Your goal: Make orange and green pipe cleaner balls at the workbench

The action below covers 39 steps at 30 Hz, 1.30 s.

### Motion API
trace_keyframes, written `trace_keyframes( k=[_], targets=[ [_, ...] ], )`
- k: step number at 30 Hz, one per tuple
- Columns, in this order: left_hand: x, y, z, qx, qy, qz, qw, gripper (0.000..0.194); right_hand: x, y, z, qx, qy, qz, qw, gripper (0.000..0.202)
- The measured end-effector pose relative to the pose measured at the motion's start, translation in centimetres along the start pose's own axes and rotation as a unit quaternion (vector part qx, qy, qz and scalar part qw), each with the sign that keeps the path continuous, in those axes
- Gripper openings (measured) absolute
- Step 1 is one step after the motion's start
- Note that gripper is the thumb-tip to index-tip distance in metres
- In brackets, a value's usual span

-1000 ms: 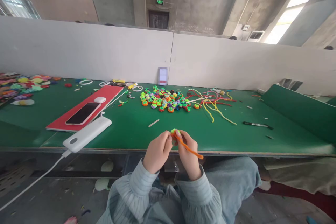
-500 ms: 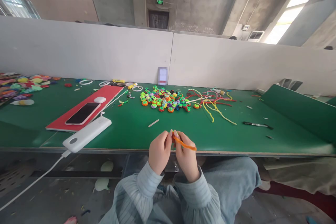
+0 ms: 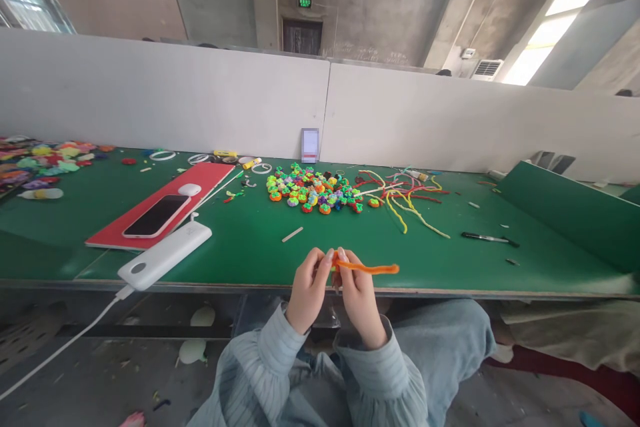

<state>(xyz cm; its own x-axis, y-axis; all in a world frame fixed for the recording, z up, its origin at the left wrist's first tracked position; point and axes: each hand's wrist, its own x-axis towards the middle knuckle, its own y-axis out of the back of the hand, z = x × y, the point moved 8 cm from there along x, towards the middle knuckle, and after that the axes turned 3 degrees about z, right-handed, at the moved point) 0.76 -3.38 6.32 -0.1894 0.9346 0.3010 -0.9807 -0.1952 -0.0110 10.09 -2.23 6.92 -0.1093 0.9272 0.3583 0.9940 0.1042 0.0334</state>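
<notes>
Close together at the table's near edge, my left hand [image 3: 309,288] and my right hand [image 3: 358,290] both pinch one orange pipe cleaner [image 3: 373,269]. Its free end sticks out to the right over my right fingers. Between the fingertips the orange part looks coiled, with a bit of green below it; most of this is covered by the fingers. Beyond the hands lies a pile of small colourful pipe-cleaner pieces [image 3: 320,190], many with green tops. Loose red, yellow and pale pipe cleaners [image 3: 407,203] spread out to its right.
A white power bank [image 3: 167,255] with a cable lies at the left, beside a phone [image 3: 156,216] on a red folder [image 3: 113,230]. A small stick [image 3: 293,235] is ahead of the hands. To the right lies a black pen [image 3: 490,239]. A lit phone [image 3: 310,145] leans on the white partition [image 3: 200,100].
The orange pipe cleaner's free end has swung up and out to the right, now nearly level. Both hands have shifted slightly right, fingers still pinched together.
</notes>
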Motion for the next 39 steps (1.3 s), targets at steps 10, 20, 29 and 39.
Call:
trace_keyframes(
  k=[10, 20, 29, 39],
  targets=[
    [-0.3, 0.3, 0.1, 0.046, -0.001, 0.012, 0.999, 0.032, 0.4, 0.3, 1.0, 0.048, -0.064, 0.048, 0.996, 0.037],
    [-0.2, 1.4, 2.4, 0.200, -0.071, 0.006, 0.977, 0.028, -0.3, 0.0, 0.1, -0.114, 0.018, -0.026, 0.993, 0.034],
    [-0.4, 0.7, 2.5, 0.281, -0.097, -0.047, 0.953, 0.028, -0.2, 0.4, -0.7, -0.168, 0.052, 0.014, 0.984, 0.035],
    [-0.7, 0.1, 3.0, 0.344, -0.122, -0.062, 0.929, 0.028, -0.4, 0.6, -1.6, -0.195, 0.090, 0.025, 0.976, 0.037]
  ],
)
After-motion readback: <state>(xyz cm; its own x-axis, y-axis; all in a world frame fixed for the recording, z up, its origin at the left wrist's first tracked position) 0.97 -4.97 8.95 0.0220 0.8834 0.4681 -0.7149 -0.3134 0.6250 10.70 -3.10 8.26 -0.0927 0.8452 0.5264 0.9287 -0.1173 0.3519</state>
